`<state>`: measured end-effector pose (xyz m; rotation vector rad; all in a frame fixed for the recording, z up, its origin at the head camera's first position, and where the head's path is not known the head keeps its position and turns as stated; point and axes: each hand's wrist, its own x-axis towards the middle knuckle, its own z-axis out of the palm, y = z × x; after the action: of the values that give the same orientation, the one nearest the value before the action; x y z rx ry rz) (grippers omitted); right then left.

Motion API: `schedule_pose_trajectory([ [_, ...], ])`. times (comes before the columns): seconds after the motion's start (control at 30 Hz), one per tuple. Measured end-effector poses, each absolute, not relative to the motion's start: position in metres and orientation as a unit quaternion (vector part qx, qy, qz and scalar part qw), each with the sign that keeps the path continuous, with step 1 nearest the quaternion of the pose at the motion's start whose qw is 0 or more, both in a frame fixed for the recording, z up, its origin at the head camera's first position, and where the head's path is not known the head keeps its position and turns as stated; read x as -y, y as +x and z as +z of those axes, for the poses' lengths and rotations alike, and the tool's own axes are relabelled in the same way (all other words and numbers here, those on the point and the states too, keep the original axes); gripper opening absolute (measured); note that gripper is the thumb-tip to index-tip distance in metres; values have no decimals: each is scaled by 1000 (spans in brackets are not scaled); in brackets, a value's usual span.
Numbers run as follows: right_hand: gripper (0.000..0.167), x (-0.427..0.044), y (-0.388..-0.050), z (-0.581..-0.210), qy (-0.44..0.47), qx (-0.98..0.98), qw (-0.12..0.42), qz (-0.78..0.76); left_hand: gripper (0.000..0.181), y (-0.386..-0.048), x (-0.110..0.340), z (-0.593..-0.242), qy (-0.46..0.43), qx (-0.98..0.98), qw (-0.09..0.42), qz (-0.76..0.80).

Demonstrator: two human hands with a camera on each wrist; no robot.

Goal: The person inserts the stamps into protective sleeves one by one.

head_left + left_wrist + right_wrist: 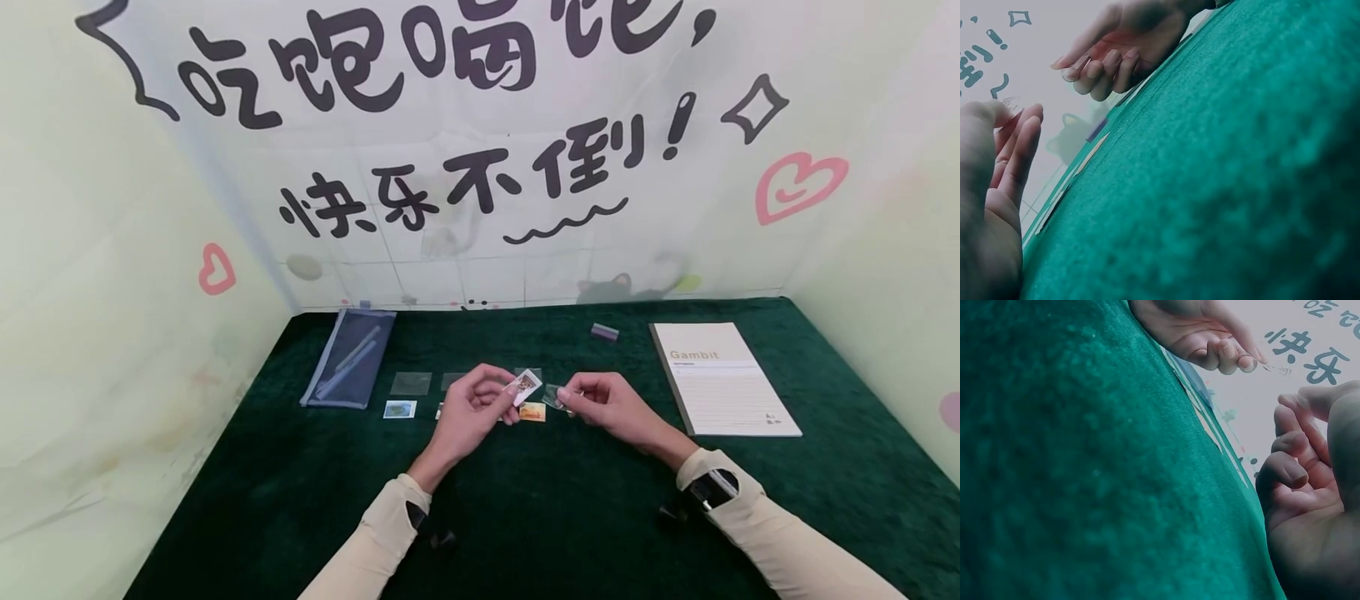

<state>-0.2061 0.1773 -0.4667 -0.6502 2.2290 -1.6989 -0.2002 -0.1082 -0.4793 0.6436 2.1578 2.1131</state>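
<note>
beige sleeves stretched over a green counter — the left hand pinched a picture card, the right hand a clear pocket just beside it — squared edges, lightly held, seemed wisest.

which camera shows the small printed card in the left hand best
The head view, where the small printed card shows its picture. Both wrist views give only a faint trace at the left hand.
</note>
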Motion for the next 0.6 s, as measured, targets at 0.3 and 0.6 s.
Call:
schedule_pose_trajectory([
  [0.3, 23, -176, -204, -466, -230, -771, 124, -581, 24, -201, 108, -481, 210, -704, 24, 678],
  [0.6, 23, -176, -206, -471, -225, -771, 118, -584, 23, -200, 109, -481, 213, -709, 34, 671],
])
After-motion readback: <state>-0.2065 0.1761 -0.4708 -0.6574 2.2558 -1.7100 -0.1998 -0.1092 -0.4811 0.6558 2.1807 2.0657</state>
